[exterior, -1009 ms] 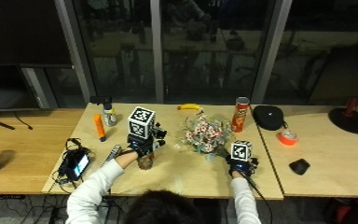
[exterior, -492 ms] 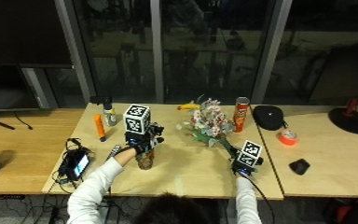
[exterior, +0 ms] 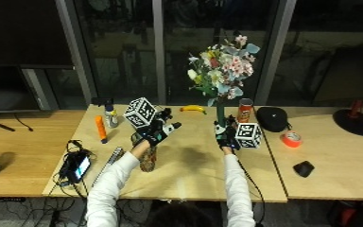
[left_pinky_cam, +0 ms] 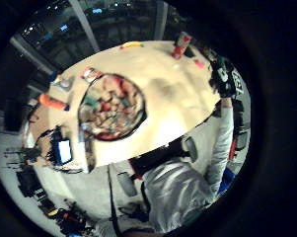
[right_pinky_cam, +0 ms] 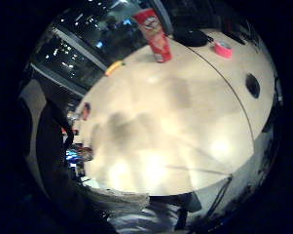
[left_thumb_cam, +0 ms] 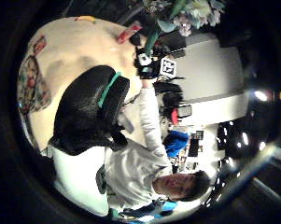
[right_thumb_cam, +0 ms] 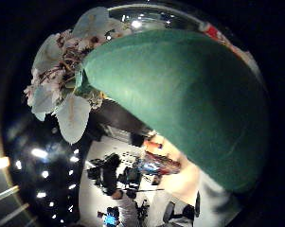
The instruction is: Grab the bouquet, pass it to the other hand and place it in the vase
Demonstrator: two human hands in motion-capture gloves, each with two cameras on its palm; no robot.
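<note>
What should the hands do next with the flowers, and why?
Probably bring the flowers across to the left hand. The right hand grips the green stem upright above the table, the left hand is raised and open beside it, and the vase stands under the left arm.

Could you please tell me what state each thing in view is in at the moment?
bouquet: upright, lifted off the table, stems in the right hand's grip.
right hand: raised, curled round the bouquet's green stems.
left hand: raised, fingers spread, holding nothing.
vase: upright on the table, no flowers in it.
red can: standing upright.
banana: lying on the table.
</note>
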